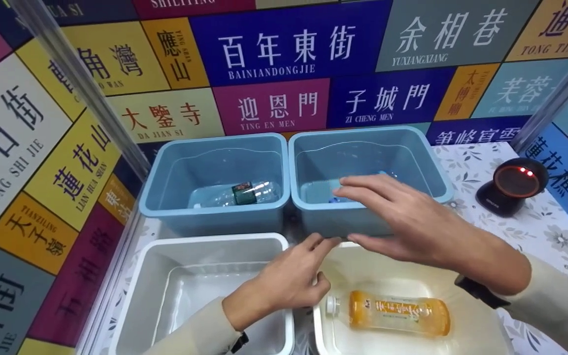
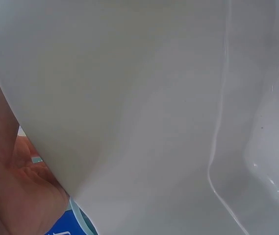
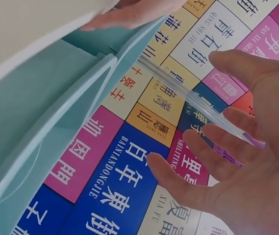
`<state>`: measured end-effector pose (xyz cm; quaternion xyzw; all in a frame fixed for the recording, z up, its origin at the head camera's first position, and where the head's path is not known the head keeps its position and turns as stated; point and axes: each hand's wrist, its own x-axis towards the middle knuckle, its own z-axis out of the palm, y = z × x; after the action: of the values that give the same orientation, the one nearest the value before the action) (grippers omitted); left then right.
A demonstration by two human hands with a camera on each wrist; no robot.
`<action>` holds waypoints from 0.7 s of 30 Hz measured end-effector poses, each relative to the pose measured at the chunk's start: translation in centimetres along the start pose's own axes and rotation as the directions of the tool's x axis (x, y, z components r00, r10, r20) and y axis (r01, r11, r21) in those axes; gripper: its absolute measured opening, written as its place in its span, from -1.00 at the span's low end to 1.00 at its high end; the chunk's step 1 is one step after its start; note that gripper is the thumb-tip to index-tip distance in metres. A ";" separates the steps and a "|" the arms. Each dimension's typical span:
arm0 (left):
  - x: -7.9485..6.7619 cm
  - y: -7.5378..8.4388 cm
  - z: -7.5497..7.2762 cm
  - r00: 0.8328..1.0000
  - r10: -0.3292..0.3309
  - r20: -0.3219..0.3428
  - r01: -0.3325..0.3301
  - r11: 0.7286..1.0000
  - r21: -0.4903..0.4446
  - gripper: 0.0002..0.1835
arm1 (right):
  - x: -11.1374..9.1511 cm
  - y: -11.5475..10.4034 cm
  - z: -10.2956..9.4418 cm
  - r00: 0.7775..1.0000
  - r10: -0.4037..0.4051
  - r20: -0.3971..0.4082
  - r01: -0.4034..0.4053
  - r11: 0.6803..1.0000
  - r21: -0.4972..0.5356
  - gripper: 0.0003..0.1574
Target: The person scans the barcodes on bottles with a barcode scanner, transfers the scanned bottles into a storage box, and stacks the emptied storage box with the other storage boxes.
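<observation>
My left hand, its fingers loosely curled, is over the gap between the white bin and the cream bin. Its fingertips reach the cream bin's far corner; whether they touch the rim I cannot tell. My right hand, fingers spread and holding nothing, hovers between the cream bin and the right blue bin. The right wrist view shows its palm. An orange-labelled plastic bottle with a white cap lies on its side in the cream bin, below the right hand.
In the left blue bin lies a clear plastic bottle with a green label. Something clear and blue is partly hidden in the right blue bin. A black scanner with red lights stands at right. Sign-printed panels enclose the table.
</observation>
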<state>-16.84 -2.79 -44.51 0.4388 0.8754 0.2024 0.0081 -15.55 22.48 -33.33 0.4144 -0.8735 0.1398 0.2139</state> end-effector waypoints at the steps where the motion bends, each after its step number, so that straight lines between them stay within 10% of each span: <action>1: 0.0 0.0 0.0 1.000 -0.001 0.000 0.001 1.000 -0.004 -0.24 | -0.4 -0.1 0.0 1.000 0.004 -0.001 -0.004 1.000 -0.003 0.00; 21: 0.0 0.2 -0.2 0.999 -0.028 0.031 0.029 1.000 -0.010 -0.25 | -6.9 -1.3 1.9 0.991 0.081 0.108 -0.082 0.997 0.007 -0.04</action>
<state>-16.72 -2.78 -44.24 0.4294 0.8802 0.2001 0.0270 -11.16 25.49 -38.24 0.3866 -0.8991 0.1308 0.1582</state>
